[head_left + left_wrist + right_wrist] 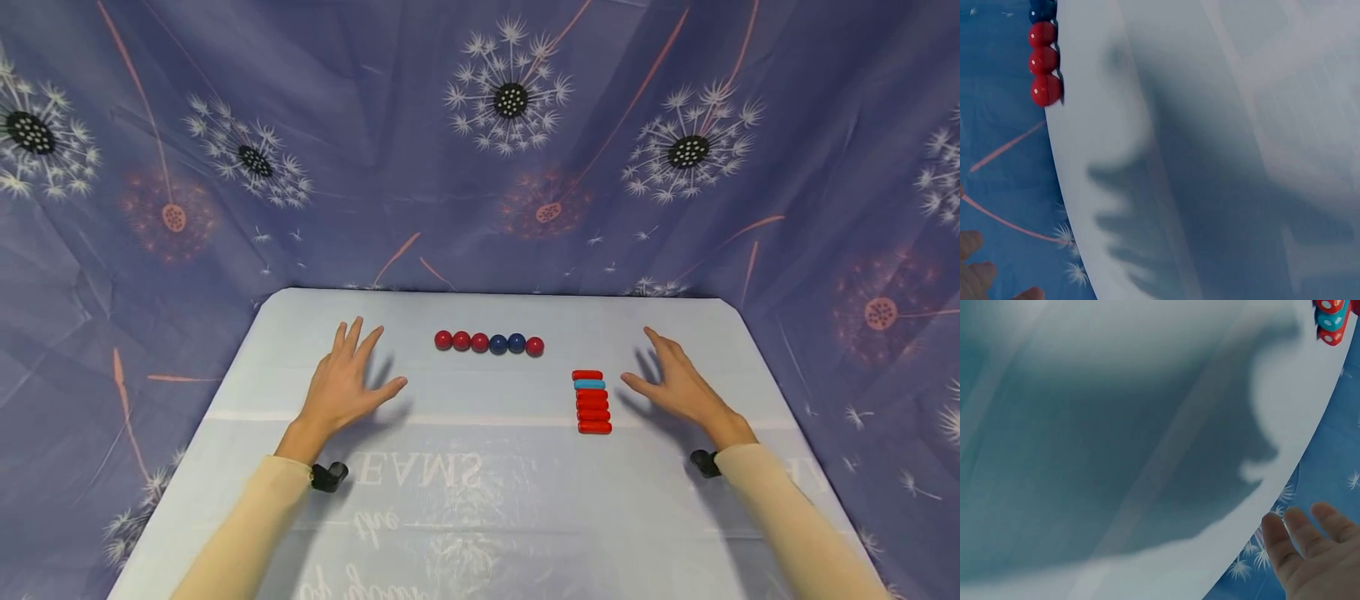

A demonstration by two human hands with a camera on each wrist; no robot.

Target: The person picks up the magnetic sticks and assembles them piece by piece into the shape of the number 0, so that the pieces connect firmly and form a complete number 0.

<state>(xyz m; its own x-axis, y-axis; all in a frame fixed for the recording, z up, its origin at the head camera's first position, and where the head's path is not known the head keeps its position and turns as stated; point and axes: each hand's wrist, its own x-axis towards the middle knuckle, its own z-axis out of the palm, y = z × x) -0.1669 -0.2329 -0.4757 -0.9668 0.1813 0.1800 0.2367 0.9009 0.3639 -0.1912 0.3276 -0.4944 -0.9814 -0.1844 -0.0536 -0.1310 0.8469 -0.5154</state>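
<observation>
Toward the back of the table, red and dark blue balls (480,342) form a row running left to right. To their right, several short red cylinders (593,405) lie stacked in a column, with one light blue cylinder (589,385) second from the far end. My left hand (345,387) hovers left of the balls, fingers spread and nothing in it. My right hand (678,383) is raised to the right of the cylinders, thumb and fingers apart, holding nothing. In the right wrist view some fingers (1300,534) show beyond the table edge.
A white cloth with pale lettering covers the table (450,500). Behind and beside it hangs a purple-blue curtain (375,167) with dandelion prints. Each wrist wears a small black camera, such as the left one (328,477). Both hands cast shadows on the cloth.
</observation>
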